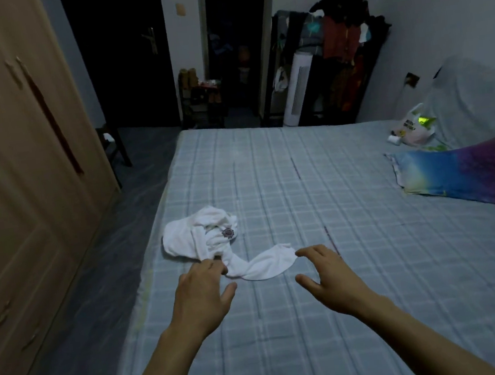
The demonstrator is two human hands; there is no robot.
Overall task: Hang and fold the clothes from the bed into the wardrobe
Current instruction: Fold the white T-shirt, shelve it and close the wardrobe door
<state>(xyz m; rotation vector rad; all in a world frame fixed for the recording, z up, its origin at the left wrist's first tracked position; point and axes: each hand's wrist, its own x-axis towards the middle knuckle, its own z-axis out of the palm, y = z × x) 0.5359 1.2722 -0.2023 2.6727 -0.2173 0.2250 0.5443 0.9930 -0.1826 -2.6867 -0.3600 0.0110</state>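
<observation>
A crumpled white garment [202, 238] with a small dark emblem lies on the bed [318, 194], near its left edge. One sleeve trails toward me. My left hand [202, 291] hovers at the base of that sleeve, its fingertips touching the cloth, fingers spread. My right hand [327, 277] is open beside the sleeve's far end, fingertips just at its edge. Neither hand grips anything. The wooden wardrobe [17, 182] stands to the left, its doors closed.
A colourful pillow [467, 174] and a plastic bag [412, 128] lie at the bed's right side. Beyond the bed stand a loaded clothes rack [339, 53], a white tower fan [296, 89] and a dark doorway [236, 43]. A narrow floor strip [126, 219] separates bed and wardrobe.
</observation>
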